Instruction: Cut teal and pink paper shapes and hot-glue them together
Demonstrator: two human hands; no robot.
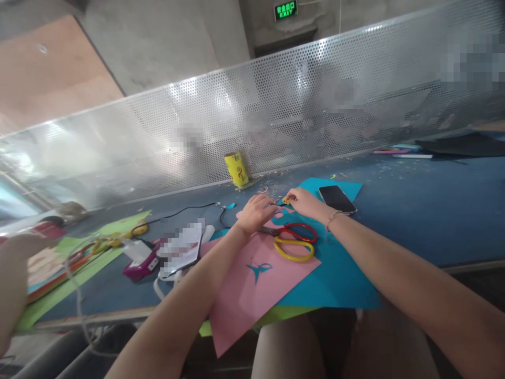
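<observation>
My left hand rests on the far end of a pink paper sheet, its fingers curled down onto the paper. My right hand is pinched on a small yellow object just beyond the pink sheet. Between my forearms lie scissors with one red and one yellow handle, on the pink sheet and a turquoise sheet. The pink sheet has a small cut-out showing blue beneath.
A black phone lies on the turquoise sheet right of my right hand. A yellow can stands by the perforated metal screen. Left are a magenta device, cables, green sheets and another person's arm.
</observation>
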